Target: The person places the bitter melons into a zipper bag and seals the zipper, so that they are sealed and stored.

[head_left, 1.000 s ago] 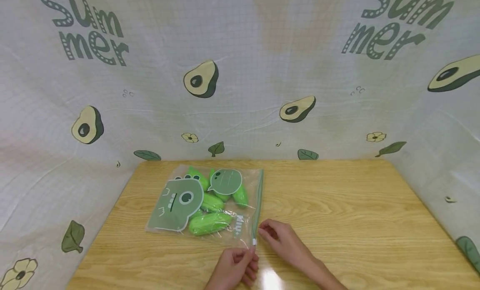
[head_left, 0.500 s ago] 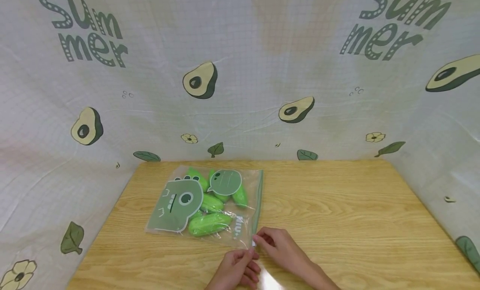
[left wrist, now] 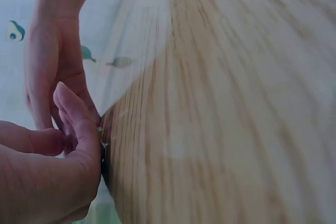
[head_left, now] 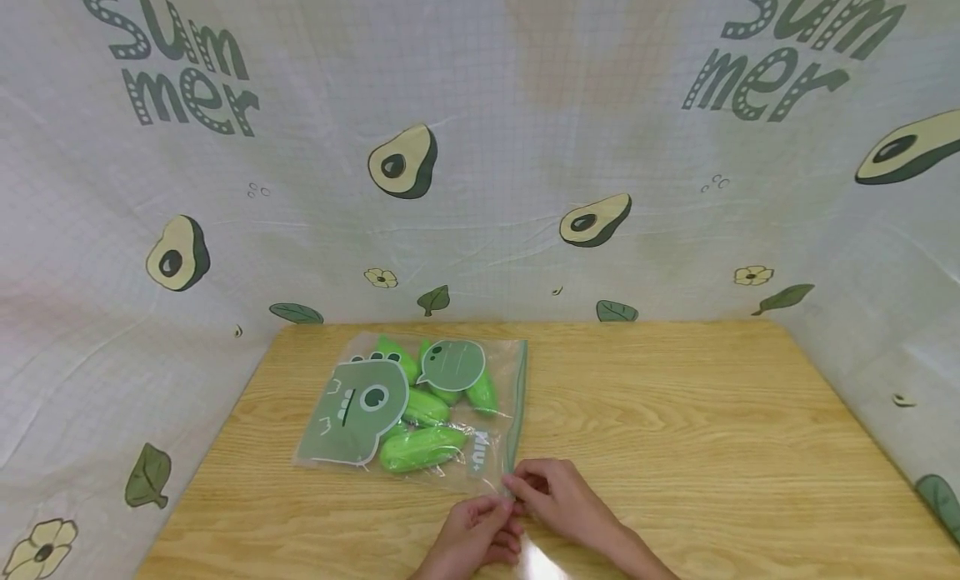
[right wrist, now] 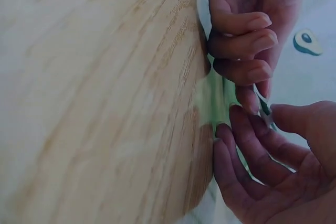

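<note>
A clear slider zip bag [head_left: 352, 417] with green dinosaur prints lies flat on the table, left of centre in the head view. Inside it are several bright green, long rounded pieces [head_left: 423, 448], partly hidden by the prints. My left hand [head_left: 472, 537] pinches the bag's near right corner between thumb and forefinger. Just beside it, my right hand [head_left: 561, 503] pinches the near end of the green zip strip [head_left: 516, 422], its fingertips covering the white slider. In the right wrist view, the pinched strip end [right wrist: 264, 109] shows between both hands' fingertips.
The wooden table [head_left: 675, 430] extends to the right of the bag and in front of it. A pale cloth [head_left: 487, 247] printed with avocados and leaves hangs behind the table and along both sides. A light reflection shines near the hands.
My right hand has moved left and toward me, from beside the zip strip onto its slider end, and now pinches there. My left hand keeps its pinch on the corner; the bag barely moves.
</note>
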A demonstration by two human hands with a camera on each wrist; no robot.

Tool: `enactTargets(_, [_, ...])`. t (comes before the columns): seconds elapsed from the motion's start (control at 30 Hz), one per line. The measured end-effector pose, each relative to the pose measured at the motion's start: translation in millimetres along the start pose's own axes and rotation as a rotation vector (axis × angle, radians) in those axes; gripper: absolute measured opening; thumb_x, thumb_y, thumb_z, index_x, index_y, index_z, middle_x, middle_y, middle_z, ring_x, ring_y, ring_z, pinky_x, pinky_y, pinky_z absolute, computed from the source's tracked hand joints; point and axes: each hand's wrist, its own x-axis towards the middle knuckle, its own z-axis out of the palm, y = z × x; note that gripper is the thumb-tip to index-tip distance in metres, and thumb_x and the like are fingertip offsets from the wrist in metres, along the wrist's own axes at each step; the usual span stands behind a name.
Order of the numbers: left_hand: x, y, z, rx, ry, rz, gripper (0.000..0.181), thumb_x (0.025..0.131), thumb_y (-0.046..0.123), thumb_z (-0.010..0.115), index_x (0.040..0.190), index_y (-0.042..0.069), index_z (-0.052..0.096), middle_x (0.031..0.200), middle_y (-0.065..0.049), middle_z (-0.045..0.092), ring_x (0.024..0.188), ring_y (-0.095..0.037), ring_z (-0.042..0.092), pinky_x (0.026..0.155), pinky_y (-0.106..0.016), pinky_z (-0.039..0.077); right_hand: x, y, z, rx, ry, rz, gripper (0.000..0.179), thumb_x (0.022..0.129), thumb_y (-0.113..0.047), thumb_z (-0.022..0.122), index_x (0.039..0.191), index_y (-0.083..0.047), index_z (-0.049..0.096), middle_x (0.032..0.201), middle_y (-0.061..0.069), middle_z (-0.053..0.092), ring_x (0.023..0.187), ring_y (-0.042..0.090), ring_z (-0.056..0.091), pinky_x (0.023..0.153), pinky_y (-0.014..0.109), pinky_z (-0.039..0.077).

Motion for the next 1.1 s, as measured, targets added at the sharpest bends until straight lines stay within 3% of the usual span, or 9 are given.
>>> enactTargets(0.23, [3.4,0.7,2.0,-0.020,0.030,0.001,0.030,0.106,0.011,0.056,0.109,-0.018,0.063,0.084,-0.003,0.066,0.074,-0.010,0.065,0.071,-0.023,0.059,0.7,1.4,-1.3,-0.010,0.007,-0.007,0.027,0.105,-0.027,0.060,0.080,-0.018,0.069,0.066,-0.019,0.049,0.059,-0.006,0.041,0.051,0.015,0.037])
enactTargets(0.6, [6.1,0.1,6.7,-0.040,0.105,0.009,0.027,0.105,0.009,0.059,0.102,-0.017,0.065,0.083,-0.002,0.068,0.072,-0.009,0.065,0.069,-0.022,0.058,0.8,2.6,-1.6,-0.014,0.011,0.007,0.026,0.104,-0.028,0.062,0.081,-0.019,0.071,0.070,-0.013,0.060,0.063,-0.004,0.048,0.055,0.018,0.043])
enactTargets(0.87, [7.7,-1.7,7.2,-0.037,0.112,0.040,0.030,0.103,0.005,0.058,0.111,-0.023,0.061,0.081,-0.001,0.068,0.071,-0.007,0.065,0.069,-0.019,0.057,2.7,2.3,-3.9,0.037,-0.023,0.082,0.028,0.104,-0.029,0.062,0.080,-0.018,0.071,0.064,-0.012,0.057,0.057,-0.004,0.044,0.051,0.016,0.036])
enactTargets(1.1, [7.0,1.0,8.7,-0.046,0.109,0.039,0.032,0.102,0.006,0.059,0.112,-0.024,0.061,0.080,0.000,0.068,0.071,-0.006,0.064,0.068,-0.018,0.056,5.1,2.6,-6.9,0.062,-0.029,0.100,0.027,0.103,-0.027,0.063,0.081,-0.015,0.072,0.068,-0.009,0.063,0.060,-0.001,0.051,0.052,0.018,0.041])
